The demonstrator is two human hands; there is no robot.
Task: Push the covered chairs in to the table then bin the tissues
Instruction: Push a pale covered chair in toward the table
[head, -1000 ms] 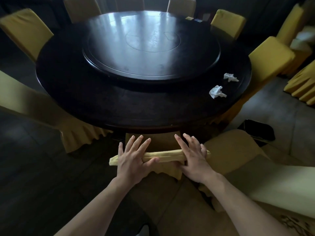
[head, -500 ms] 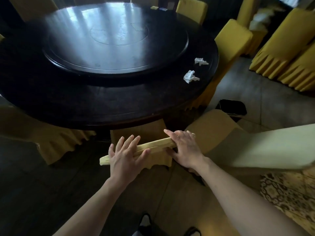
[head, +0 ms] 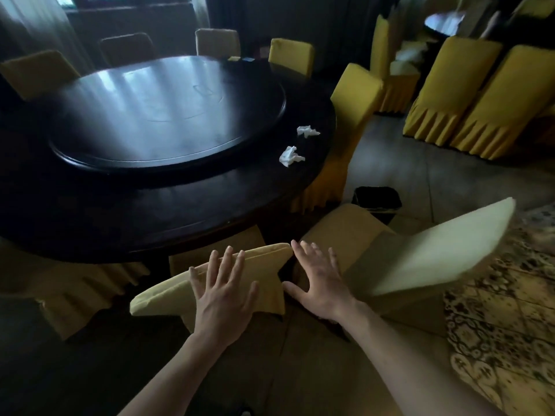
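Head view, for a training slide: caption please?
Left hand flat on chair back, right hand open alongside; two tissues on table.

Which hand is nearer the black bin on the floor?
The right hand. It is spread open, off the chair back, below and left of the bin. The left hand rests flat on that chair back, farther left.

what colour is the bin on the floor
Black: the bin shows in the head view.

Two crumpled white tissues (head: 290, 156) lie near the dark round table's (head: 210, 205) right edge.
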